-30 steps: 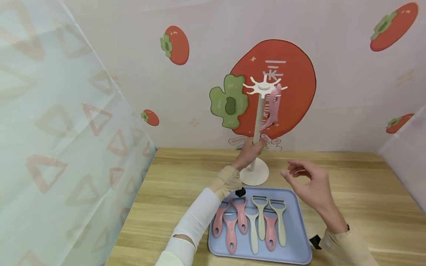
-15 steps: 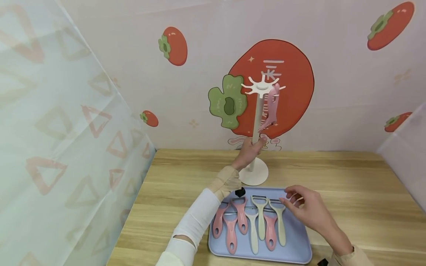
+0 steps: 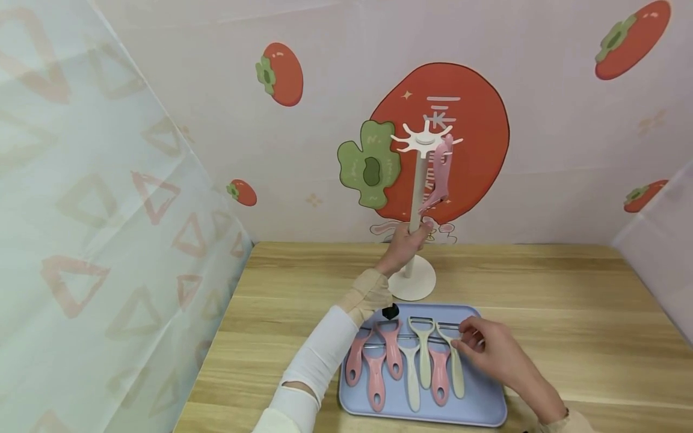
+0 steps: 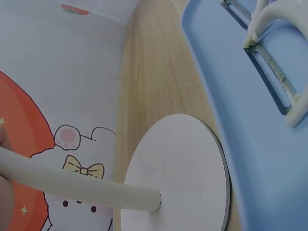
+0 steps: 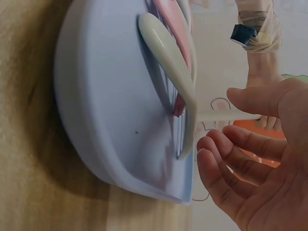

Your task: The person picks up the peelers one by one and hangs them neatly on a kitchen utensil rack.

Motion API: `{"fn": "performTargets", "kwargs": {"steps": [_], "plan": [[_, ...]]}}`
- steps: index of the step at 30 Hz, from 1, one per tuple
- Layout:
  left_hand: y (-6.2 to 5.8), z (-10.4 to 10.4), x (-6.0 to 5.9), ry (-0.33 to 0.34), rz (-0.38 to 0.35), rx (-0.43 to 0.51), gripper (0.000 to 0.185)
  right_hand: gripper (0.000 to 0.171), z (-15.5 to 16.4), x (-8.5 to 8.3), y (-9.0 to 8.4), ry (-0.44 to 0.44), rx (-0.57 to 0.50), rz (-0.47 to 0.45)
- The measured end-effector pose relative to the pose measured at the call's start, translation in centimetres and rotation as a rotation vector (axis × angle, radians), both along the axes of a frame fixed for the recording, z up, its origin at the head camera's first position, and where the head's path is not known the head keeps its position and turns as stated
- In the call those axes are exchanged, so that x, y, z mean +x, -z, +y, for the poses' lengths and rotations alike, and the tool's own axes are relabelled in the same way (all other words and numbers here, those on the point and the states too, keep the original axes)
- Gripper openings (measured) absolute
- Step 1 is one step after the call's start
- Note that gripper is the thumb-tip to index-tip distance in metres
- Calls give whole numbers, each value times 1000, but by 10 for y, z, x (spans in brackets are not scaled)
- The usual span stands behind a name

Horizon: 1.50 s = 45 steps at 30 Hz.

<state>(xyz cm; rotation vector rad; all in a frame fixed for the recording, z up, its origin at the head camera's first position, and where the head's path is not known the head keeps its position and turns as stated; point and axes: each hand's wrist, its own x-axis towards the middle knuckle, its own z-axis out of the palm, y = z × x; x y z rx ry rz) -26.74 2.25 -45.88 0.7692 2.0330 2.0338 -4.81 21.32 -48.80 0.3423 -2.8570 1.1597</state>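
- Head view: over the last second the right hand (image 3: 491, 353) has come down from beyond the tray (image 3: 482, 406) to its far right corner, beside the head of the rightmost pale green peeler (image 3: 458, 376). The left hand (image 3: 405, 245) has kept its place, curled round the post of the white stand (image 3: 419, 183).
- One pink peeler (image 3: 441, 171) hangs from an arm of the stand, so the likely step in hand is reaching for another to hang (a judgement, not a thing seen).
- The right fingers are loosely bent with a gap to the thumb; the right wrist view shows nothing between them. Whether a fingertip touches the peeler I cannot tell.
- The pale green peeler lies in the tray's right half, its forked head and blade towards the far edge, its handle towards the near edge.
- Its long axis runs nearly from far edge to near edge, the handle end slanting slightly towards the right edge; the blade lies roughly along the far edge.
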Motion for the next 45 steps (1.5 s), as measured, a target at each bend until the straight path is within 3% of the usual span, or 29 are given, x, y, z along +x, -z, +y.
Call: {"fn": "performTargets", "kwargs": {"steps": [13, 25, 36, 45], "plan": [[0, -4, 3, -33, -7, -8, 54, 27, -12, 3, 16, 0, 82, -13], [-1, -2, 2, -15, 12, -8, 53, 25, -18, 2, 6, 84, 216, -112], [0, 0, 1, -11, 12, -4, 52, 28, -19, 0, -2, 114, 235, -195], [0, 1, 1, -14, 15, 7, 50, 32, -9, -2, -9, 100, 232, -175]]}}
